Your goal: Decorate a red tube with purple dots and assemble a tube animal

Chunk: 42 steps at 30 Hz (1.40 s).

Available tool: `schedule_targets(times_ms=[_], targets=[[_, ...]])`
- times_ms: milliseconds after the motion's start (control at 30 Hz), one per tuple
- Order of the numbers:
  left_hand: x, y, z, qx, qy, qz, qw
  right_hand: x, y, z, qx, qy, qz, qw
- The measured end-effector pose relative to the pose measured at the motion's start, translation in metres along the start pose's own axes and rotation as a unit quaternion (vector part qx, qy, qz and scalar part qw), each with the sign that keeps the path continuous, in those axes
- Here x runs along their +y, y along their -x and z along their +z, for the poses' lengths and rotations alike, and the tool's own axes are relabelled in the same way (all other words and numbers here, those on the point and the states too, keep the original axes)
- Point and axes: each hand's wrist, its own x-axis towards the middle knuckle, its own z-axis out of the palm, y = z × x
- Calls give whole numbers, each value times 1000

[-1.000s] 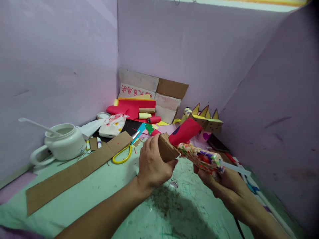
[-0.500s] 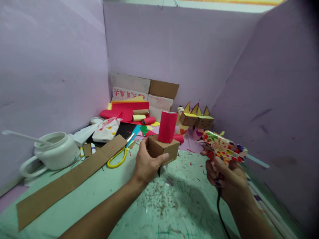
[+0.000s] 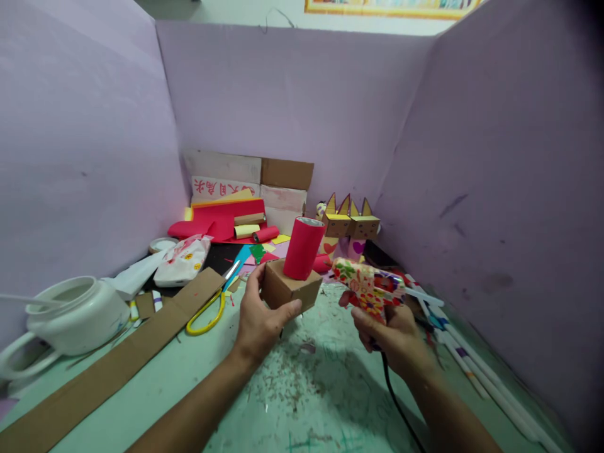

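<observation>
My left hand (image 3: 264,318) grips a small cardboard box (image 3: 295,288) above the green table, thumb across its front. On top of the box stands a red paper tube (image 3: 304,248), leaning slightly right, its open end up. My right hand (image 3: 389,330) is wrapped round the handle of a flower-patterned glue gun (image 3: 368,283). The gun's nozzle points left, near the tube but apart from it. A pale glue stick (image 3: 425,296) sticks out of its rear, and a black cord hangs below.
Yellow-handled scissors (image 3: 207,314) and a long cardboard strip (image 3: 117,358) lie left, beside a white pot (image 3: 75,318). Behind are red paper (image 3: 226,217), a plastic packet (image 3: 182,261) and eared cardboard figures (image 3: 363,225). Paper rolls (image 3: 481,365) line the right side.
The view has shifted right. My right hand and the glue gun have come closer to the box, and the box and tube are tilted more than before.
</observation>
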Motion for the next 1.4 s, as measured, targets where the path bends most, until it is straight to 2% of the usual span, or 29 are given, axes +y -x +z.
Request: schedule_targets(times_ms=[133, 300, 500, 667, 900, 1133, 1400], targets=[[1, 2, 1, 21, -63, 25, 997, -1, 6, 2, -58, 110, -52, 991], [2, 5, 4, 52, -140, 72, 986, -8, 9, 10, -58, 237, -119, 962], [-2, 7, 5, 59, -192, 151, 968, -15, 10, 8, -52, 289, -149, 944], [-4, 9, 4, 59, -225, 198, 952, -17, 11, 5, -63, 277, -156, 946], [-6, 11, 6, 66, -249, 201, 945, -24, 5, -2, -97, 273, -139, 947], [-4, 14, 9, 61, -237, 183, 952, -44, 0, -12, -133, 372, -189, 899], [-4, 15, 11, 58, -222, 177, 957, -44, 3, -10, -119, 409, -194, 884]])
